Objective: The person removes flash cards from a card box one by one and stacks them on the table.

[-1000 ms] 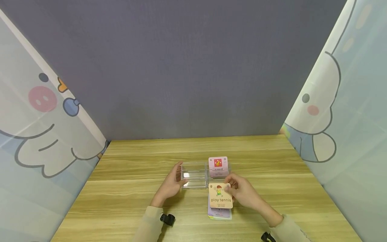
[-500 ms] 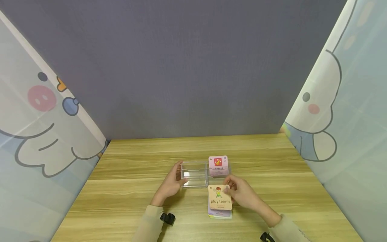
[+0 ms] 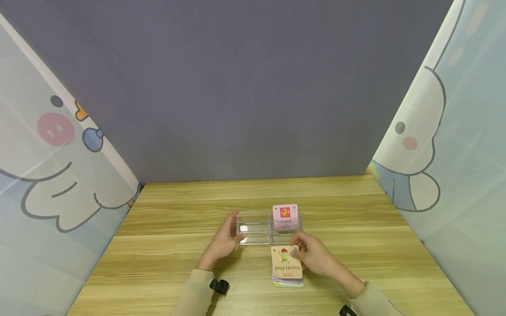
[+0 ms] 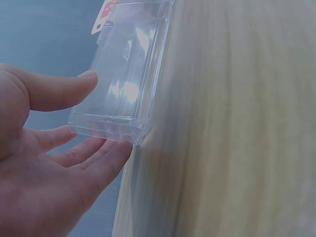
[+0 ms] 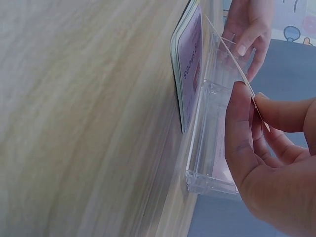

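A cream flashcard reading "play tennis" [image 3: 286, 268] is pinched between thumb and fingers of my right hand [image 3: 316, 256]. It hovers above a stack of flashcards [image 3: 288, 283]; in the right wrist view the top card of that stack [image 5: 188, 66] is purple. Behind the cards stands a clear plastic card holder [image 3: 253, 239] with two side-by-side compartments. My left hand [image 3: 222, 241] holds its left end, thumb at the front and fingers round the end. A pink flashcard reading "card" [image 3: 285, 213] leans in the right compartment.
The wooden table [image 3: 178, 206] reaches back to a dark grey wall [image 3: 253, 109]. Printed cartoon curtains [image 3: 55, 175] close off both sides. A black wrist camera [image 3: 219, 286] sits on the left sleeve.
My right hand has lowered the "play tennis" card slightly toward the person, so it covers more of the stack. The left hand and the holder have stayed in place.
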A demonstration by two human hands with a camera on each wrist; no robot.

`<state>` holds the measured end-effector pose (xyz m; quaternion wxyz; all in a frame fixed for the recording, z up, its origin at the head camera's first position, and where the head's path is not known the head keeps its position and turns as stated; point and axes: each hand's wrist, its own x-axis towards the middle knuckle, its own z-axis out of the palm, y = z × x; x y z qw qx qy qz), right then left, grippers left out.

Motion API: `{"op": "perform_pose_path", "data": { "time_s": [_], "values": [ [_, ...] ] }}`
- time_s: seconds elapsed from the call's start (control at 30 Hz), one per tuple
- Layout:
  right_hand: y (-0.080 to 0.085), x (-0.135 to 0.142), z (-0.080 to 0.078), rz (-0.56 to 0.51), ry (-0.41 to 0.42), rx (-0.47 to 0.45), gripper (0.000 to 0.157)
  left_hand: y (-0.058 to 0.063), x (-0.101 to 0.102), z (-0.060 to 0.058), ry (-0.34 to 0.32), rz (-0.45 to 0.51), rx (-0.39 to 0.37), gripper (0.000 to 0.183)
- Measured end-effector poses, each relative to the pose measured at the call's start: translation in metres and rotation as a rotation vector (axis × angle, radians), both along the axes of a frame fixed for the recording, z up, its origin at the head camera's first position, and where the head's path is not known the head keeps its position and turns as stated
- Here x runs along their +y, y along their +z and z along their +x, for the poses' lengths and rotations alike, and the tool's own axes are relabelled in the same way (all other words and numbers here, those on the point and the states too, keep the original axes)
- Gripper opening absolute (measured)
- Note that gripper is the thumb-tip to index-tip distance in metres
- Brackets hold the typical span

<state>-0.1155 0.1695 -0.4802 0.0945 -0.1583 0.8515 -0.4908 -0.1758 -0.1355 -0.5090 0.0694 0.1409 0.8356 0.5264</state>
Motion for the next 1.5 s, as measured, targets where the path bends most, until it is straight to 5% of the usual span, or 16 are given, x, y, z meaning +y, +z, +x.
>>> {"op": "perform_pose_path", "data": {
  "time_s": [0.57,1.5],
  "values": [
    [-0.0005,-0.0089,0.0043,0.348,-0.058,0.231,0.021,-0.0010,-0.0011,-0.0016,-0.009,0.000,0.003,0.077],
    [-0.0073,-0.0059,0.0029,0.424,0.045,0.209,0.017,-0.0013,-0.0007,-0.0018,-0.008,0.015,-0.009,0.077]
  ]
}}
